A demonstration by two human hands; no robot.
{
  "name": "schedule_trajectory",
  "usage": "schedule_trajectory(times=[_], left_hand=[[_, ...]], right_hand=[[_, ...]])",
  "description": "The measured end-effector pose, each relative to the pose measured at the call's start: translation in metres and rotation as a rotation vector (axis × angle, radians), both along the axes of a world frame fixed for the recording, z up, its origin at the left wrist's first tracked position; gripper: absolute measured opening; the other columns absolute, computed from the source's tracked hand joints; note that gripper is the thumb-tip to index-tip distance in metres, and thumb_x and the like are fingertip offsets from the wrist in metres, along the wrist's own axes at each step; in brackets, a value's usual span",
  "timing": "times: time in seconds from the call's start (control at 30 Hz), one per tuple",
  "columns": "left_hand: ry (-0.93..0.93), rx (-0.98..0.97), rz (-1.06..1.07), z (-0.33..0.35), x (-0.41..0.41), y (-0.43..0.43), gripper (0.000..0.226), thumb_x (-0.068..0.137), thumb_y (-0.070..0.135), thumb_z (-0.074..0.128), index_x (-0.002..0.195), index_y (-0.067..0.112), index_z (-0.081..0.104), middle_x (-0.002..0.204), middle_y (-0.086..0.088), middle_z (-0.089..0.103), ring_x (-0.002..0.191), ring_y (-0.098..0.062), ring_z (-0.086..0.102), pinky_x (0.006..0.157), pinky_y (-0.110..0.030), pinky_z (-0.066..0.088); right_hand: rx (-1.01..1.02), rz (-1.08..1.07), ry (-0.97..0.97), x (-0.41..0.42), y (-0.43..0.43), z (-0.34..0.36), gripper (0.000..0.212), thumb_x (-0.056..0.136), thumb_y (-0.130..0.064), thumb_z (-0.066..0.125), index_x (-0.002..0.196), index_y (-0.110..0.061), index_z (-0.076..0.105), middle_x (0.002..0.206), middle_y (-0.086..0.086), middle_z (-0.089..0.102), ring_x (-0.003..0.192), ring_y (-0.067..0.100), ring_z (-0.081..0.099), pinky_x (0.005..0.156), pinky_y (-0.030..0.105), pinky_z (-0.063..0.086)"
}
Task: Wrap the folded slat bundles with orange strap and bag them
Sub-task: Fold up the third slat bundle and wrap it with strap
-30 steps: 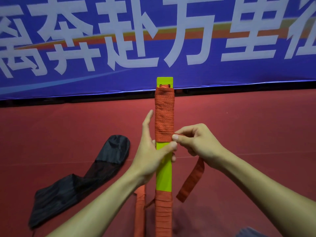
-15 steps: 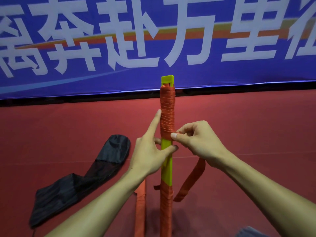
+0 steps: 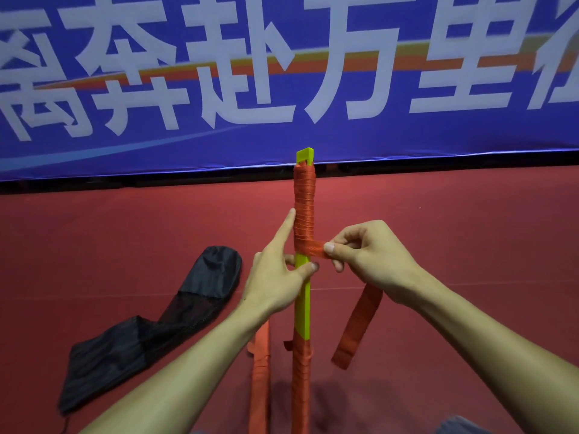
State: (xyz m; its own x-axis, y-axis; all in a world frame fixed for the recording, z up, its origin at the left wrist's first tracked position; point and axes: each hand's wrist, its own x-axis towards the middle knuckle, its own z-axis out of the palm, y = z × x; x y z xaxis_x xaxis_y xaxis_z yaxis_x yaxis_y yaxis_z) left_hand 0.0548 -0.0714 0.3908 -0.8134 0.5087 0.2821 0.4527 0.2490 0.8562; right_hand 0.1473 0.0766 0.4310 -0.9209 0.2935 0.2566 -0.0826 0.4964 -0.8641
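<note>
My right hand [image 3: 372,261] pinches the orange strap [image 3: 304,211] between thumb and forefinger, just to the right of the bundle, and holds it taut and level where it leaves the lowest turn of the winding. The other fingers are curled in under the palm. The strap's loose tail hangs down below this hand, clear of the floor as far as I can tell.

My left hand [image 3: 274,277] grips the slat bundle [image 3: 302,308] from the left. The thumb lies across its bare yellow-green face just under the winding, the forefinger points up along the left side of the wrapped part, and the remaining fingers go round behind.

The bundle stands upright in front of me. Its upper stretch is wound in strap nearly to the top, where a short yellow-green tip shows. The middle is bare, and the lower part is wrapped in orange again.

Just left of the bundle, under my left forearm, a second orange-wrapped bundle [image 3: 260,386] runs down out of view. Farther left a black bag [image 3: 150,333] lies crumpled on the red floor [image 3: 470,214]. Behind it all hangs a blue banner [image 3: 376,136] with large white characters.
</note>
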Motion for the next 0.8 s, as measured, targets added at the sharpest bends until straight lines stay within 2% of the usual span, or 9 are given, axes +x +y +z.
schedule_trajectory(times=[0.1, 0.2, 0.27, 0.37, 0.5, 0.63, 0.8], left_hand=[[-0.101, 0.096, -0.093, -0.002, 0.002, 0.0, 0.096, 0.087, 0.008, 0.074, 0.139, 0.072, 0.025, 0.079, -0.002, 0.074, 0.065, -0.015, 0.064, 0.069, -0.04, 0.06], [-0.238, 0.161, -0.183, 0.001, 0.009, 0.0, 0.091, 0.091, -0.001, 0.068, 0.146, 0.06, 0.027, 0.077, -0.007, 0.067, 0.067, -0.023, 0.057, 0.064, -0.039, 0.052], [-0.313, 0.197, -0.224, 0.004, 0.012, -0.002, 0.088, 0.092, -0.003, 0.065, 0.147, 0.056, 0.028, 0.08, -0.007, 0.067, 0.07, -0.028, 0.061, 0.066, -0.04, 0.054], [-0.378, 0.226, -0.275, 0.006, 0.015, -0.003, 0.085, 0.092, -0.004, 0.064, 0.144, 0.054, 0.028, 0.093, -0.013, 0.073, 0.08, -0.031, 0.072, 0.071, -0.043, 0.06], [-0.379, 0.229, -0.375, 0.004, 0.017, -0.005, 0.08, 0.094, -0.009, 0.058, 0.134, 0.054, 0.03, 0.1, -0.011, 0.076, 0.087, -0.034, 0.074, 0.067, -0.039, 0.059], [-0.362, 0.231, -0.444, 0.004, 0.018, -0.003, 0.068, 0.094, -0.017, 0.049, 0.134, 0.036, 0.031, 0.105, -0.016, 0.074, 0.088, -0.04, 0.073, 0.06, -0.033, 0.057], [-0.365, 0.246, -0.453, 0.006, 0.02, 0.0, 0.066, 0.093, -0.021, 0.047, 0.126, 0.036, 0.037, 0.101, -0.015, 0.074, 0.087, -0.044, 0.073, 0.07, -0.045, 0.059]], right_hand=[[0.021, -0.011, 0.019, 0.001, 0.005, -0.001, 0.019, 0.091, -0.015, 0.068, 0.072, -0.009, 0.07, 0.056, 0.0, 0.065, 0.041, 0.004, 0.037, 0.044, 0.018, 0.031], [0.022, -0.012, 0.023, 0.0, 0.01, -0.004, 0.015, 0.091, -0.015, 0.068, 0.077, -0.009, 0.07, 0.061, 0.003, 0.068, 0.046, 0.012, 0.04, 0.045, 0.025, 0.034], [-0.029, -0.014, 0.018, 0.0, 0.012, -0.007, 0.015, 0.091, -0.014, 0.068, 0.077, -0.007, 0.068, 0.06, 0.005, 0.067, 0.049, 0.019, 0.038, 0.043, 0.027, 0.033], [-0.097, -0.013, 0.01, 0.001, 0.014, -0.008, 0.019, 0.09, -0.013, 0.068, 0.073, -0.006, 0.068, 0.057, 0.003, 0.065, 0.047, 0.016, 0.036, 0.04, 0.022, 0.03], [-0.13, 0.007, 0.014, 0.002, 0.016, -0.007, 0.027, 0.089, -0.015, 0.07, 0.064, -0.005, 0.067, 0.048, -0.003, 0.058, 0.039, 0.01, 0.032, 0.039, 0.019, 0.025], [-0.168, 0.068, 0.0, 0.003, 0.016, -0.006, 0.024, 0.089, -0.013, 0.068, 0.073, 0.005, 0.068, 0.049, -0.001, 0.057, 0.036, 0.005, 0.034, 0.037, 0.015, 0.026], [-0.205, 0.124, -0.002, 0.006, 0.015, -0.003, 0.017, 0.093, -0.007, 0.062, 0.08, 0.002, 0.068, 0.045, -0.006, 0.054, 0.035, 0.0, 0.037, 0.038, 0.01, 0.028]])
